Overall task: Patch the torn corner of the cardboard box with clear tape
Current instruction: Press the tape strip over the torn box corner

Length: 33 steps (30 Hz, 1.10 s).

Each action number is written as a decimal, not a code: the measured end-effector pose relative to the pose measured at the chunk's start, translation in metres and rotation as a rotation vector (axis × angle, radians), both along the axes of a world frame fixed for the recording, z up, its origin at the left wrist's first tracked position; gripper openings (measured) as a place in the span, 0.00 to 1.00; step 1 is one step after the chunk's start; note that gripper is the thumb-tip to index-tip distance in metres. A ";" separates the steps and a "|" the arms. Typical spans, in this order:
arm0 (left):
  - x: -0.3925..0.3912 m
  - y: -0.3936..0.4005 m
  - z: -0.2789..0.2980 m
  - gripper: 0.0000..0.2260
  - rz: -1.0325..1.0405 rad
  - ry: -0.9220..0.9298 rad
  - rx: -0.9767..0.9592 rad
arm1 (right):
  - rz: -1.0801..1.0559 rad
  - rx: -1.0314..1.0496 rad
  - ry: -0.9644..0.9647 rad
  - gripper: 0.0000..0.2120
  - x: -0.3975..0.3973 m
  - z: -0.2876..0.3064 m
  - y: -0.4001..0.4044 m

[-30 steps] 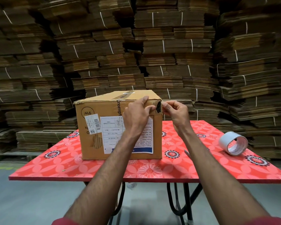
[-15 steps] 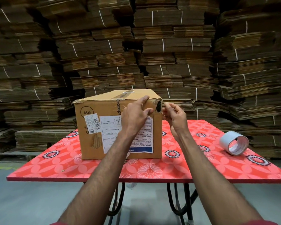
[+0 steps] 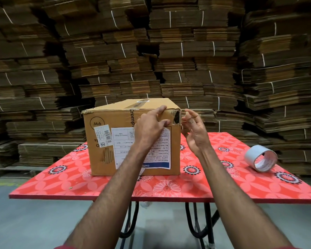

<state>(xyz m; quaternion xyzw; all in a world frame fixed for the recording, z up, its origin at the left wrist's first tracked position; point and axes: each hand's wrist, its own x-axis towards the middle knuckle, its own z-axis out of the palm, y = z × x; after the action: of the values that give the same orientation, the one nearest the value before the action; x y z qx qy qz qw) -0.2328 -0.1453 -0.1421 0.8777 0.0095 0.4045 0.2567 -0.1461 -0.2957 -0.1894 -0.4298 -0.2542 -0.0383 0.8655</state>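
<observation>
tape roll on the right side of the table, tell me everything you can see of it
The tape roll is a wide ring with a pale grey-white outer face and a light inner core bearing faint print too small to read. It lies tilted on the red floral table, its opening facing the camera, near the table's right edge. Neither hand touches it, and it sits well apart from the cardboard box.

The cardboard box (image 3: 131, 137) stands on the counter (image 3: 214, 187), left of centre. The tape roll (image 3: 260, 158) lies well apart at the right. Cardboard stacks (image 3: 187, 51) rise behind.
</observation>
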 end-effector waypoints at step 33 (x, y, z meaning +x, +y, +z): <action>0.007 0.019 0.005 0.24 -0.100 0.055 0.027 | -1.385 -1.382 -0.827 0.32 -0.034 -0.027 0.021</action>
<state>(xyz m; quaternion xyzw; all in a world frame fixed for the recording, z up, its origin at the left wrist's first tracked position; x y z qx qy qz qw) -0.2255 -0.1265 -0.1371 0.8912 -0.0327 0.3672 0.2643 -0.1803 -0.2747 -0.2168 -0.8331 -0.1951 -0.5130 0.0690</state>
